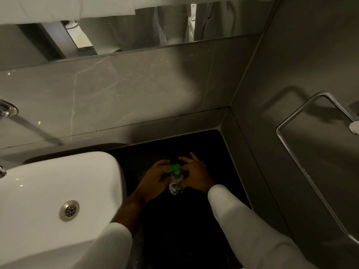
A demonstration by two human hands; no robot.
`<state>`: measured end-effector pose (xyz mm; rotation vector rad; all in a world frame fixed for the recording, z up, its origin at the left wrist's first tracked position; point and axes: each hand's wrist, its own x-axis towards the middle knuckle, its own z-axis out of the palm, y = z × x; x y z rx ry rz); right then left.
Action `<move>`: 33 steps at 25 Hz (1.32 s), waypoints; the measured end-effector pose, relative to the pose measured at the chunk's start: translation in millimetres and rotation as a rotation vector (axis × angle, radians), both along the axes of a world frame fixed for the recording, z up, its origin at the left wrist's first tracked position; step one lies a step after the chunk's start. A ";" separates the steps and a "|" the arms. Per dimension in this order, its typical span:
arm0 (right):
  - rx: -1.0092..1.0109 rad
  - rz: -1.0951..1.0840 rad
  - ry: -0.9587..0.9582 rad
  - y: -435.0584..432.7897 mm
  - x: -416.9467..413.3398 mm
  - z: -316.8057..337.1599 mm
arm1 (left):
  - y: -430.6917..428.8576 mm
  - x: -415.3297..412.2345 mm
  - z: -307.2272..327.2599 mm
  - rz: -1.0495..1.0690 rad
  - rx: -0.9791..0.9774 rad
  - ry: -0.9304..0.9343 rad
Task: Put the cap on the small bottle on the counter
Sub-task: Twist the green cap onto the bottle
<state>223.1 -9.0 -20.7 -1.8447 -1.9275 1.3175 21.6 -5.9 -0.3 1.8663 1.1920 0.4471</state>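
A white basin (58, 191) is seen well to the left of the left hand, with its metal drain (69, 211) showing, and it plays no part in the job. The dark desk (194, 230) between the basin and the grey side wall is used as the working surface, probably because it gives a flat base for the bottle to be pressed against.

The left hand (153, 181) is laid against the left side of the small bottle (175, 186), its fingers curled round the body; it appears to be closed on the bottle so that the bottle is steadied and kept from turning. The green cap (174, 168) is found at the top of the bottle, between the two hands, tilted and pointing up and to the left rather than sitting square; whether it is already seated on the neck cannot be told in the dim light. The bottle is held upright, or nearly so, its base low and near the desk, though contact with the desk cannot be confirmed.

The right hand (194, 175) is placed just to the right of the cap, with thumb and forefinger brought in towards the green top and the remaining fingers spread and lifted clear. It seems to be pinching the cap lightly, a hold suited to pressing or twisting it down. A metal towel ring (287, 125) is fixed to the wall well to the right of the right hand
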 end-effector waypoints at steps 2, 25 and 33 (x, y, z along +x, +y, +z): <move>0.000 -0.041 0.018 -1.0 -4.2 -0.2 | -4.9 1.3 8.7 0.097 0.049 -0.034; -0.009 0.007 -0.029 -8.3 -9.1 14.6 | 34.7 -3.8 90.5 -0.322 0.105 0.484; -0.028 -0.034 -0.036 -12.3 -14.7 20.5 | 24.3 25.8 92.6 -0.187 0.017 0.648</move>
